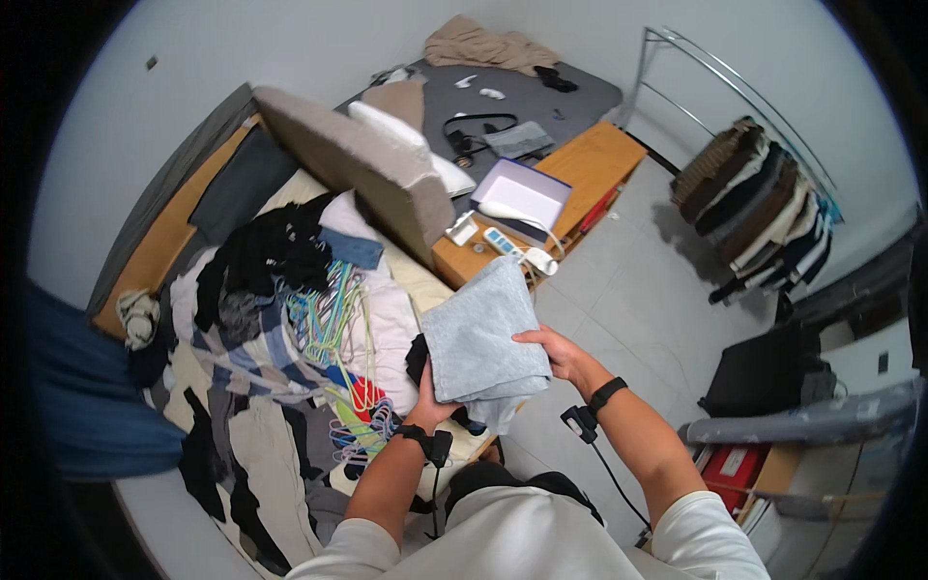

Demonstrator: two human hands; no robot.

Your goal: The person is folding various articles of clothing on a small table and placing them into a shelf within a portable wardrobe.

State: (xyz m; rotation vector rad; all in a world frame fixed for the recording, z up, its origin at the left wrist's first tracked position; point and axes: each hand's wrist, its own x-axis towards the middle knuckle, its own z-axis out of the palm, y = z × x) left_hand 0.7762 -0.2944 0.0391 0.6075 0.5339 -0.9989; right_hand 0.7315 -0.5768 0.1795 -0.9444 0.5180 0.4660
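A folded light-grey garment is held up in front of me between both hands. My left hand grips its lower left edge, with the fingers hidden beneath the cloth. At the right edge my right hand has its thumb on top and its fingers underneath. Some layers hang loose below the fold. Just left of the garment lies the bed, where a heap of coloured clothes hangers rests among clothes. A black garment pile sits farther back there.
A wooden cabinet holds an open box, a remote control and a white corded device. Beyond it is a second, grey-covered bed. A clothes rack with hanging garments stands right. A black suitcase is on the right-hand side.
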